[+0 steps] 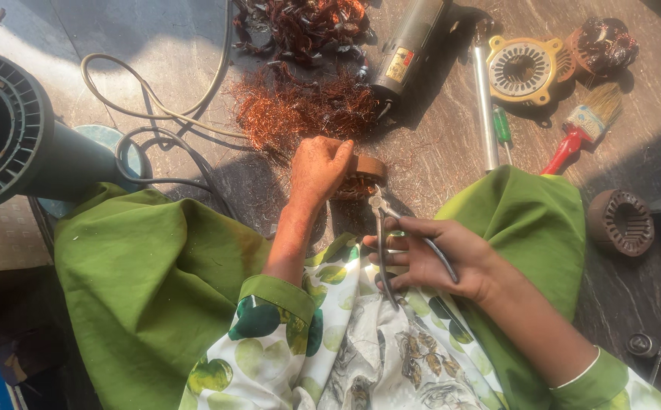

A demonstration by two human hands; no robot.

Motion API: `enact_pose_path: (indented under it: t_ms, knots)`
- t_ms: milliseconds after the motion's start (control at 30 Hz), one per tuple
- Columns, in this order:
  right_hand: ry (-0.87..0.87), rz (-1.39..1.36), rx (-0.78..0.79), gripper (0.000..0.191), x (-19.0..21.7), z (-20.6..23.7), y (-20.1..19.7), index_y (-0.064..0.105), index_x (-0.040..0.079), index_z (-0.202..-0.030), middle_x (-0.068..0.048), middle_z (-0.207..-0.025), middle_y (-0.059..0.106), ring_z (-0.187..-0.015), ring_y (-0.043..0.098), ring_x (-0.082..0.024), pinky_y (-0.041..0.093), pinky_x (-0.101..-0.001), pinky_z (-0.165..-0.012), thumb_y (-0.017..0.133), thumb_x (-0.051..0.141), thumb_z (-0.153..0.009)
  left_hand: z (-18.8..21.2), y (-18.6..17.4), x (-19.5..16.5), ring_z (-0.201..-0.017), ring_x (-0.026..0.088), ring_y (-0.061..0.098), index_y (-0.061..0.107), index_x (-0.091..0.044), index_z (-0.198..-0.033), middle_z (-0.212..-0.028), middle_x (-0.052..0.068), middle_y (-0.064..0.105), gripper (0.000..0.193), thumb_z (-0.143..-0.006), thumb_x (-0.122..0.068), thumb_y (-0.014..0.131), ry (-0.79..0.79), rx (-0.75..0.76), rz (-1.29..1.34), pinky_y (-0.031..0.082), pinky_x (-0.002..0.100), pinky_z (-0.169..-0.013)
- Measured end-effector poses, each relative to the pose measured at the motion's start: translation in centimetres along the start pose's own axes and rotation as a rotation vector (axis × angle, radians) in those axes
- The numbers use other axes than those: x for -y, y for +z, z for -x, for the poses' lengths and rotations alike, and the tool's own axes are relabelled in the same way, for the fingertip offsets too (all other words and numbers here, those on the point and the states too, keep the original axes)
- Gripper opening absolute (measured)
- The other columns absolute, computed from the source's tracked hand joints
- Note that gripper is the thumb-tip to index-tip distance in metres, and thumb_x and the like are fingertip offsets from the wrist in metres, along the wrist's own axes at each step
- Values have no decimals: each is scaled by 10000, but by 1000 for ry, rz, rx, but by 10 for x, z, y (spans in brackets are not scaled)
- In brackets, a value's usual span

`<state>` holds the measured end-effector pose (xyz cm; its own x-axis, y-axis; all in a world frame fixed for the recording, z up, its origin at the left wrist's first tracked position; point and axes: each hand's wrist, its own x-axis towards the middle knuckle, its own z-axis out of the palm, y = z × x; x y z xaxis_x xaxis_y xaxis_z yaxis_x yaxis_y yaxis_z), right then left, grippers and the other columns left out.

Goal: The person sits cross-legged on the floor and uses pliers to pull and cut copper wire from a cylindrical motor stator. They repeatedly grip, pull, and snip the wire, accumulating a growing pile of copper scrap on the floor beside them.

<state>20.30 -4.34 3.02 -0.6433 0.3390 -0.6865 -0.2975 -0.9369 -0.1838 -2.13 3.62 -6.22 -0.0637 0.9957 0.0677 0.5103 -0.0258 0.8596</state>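
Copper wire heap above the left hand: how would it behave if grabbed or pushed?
The copper wire heap looks like loose, fine tangled strands, so it would probably compress and stay springy rather than stiff. Likely light for its bulk. Stray strands spread over the floor suggest it sheds and snags, dragging as a clump.

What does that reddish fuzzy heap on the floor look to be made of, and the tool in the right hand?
The heap looks like fine copper wire: shiny orange-red tangled strands. The tool in the right hand looks like metal pliers or cutters: dull grey jaws, thin dark handles.
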Motion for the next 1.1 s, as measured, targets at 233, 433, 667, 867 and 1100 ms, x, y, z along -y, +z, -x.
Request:
enact_pose_path:
  t_ms: [233,433,667,867,1100]
  knots:
    - [-123,224,-57,336,-5,9,12,583,65,-1236,-243,-1385,622,-1223,620,-349,529,-555,-957,542,63,-902,3,-1,-3,-560,286,680,775,-61,-736,-600,156,670,402,-925,-352,573,-61,-75,50,532,429,-623]
    - [-169,169,16,574,-7,14,22,494,-27,-1403,-304,-1434,563,-1268,579,-383,496,-568,-1019,521,-23,-829,1,1,8,-451,172,523,674,-18,-619,-488,97,562,452,-951,-310,587,-96,-158,184,436,374,-506]
    - [-144,152,9,667,-4,12,20,467,-60,-1424,-324,-1443,523,-1328,549,-413,484,-606,-1055,496,-31,-757,-6,3,19,-428,72,417,566,-80,-534,-461,-30,472,454,-944,-271,613,-140,-92,376,328,308,-417]
    - [-146,222,21,620,3,6,15,473,-70,-1417,-301,-1410,555,-1323,556,-418,508,-593,-1019,482,-1,-801,-6,3,20,-462,72,381,525,-63,-537,-483,-29,435,471,-950,-269,616,-103,-60,415,306,303,-441]
    - [0,300,-72,314,23,2,8,559,72,-1218,-209,-1277,631,-1062,641,-278,571,-525,-872,519,291,-997,-6,0,16,-492,82,459,653,-50,-626,-497,-3,505,456,-956,-361,604,-8,-23,290,385,317,-487]
